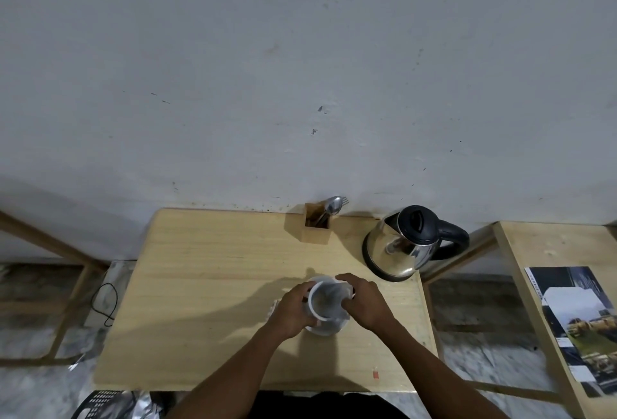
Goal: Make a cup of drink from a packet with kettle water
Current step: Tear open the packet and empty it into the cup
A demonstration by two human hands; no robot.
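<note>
Hands are closing on one white cup (325, 301) — left hand (293, 311) and right hand (364, 301) gripping opposite sides near the table's (200, 285) front edge. One kettle (405, 245) is standing at the back right corner — one wooden holder (315, 228) beside it.

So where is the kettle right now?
In the head view the kettle stands at the table's far right corner by the wall, right of the wooden cutlery holder, beyond the cup.

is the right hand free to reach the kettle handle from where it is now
Probably not right away: the right hand is at the white cup, as is the left hand. The way itself looks clear, with bare table up to the kettle.
</note>
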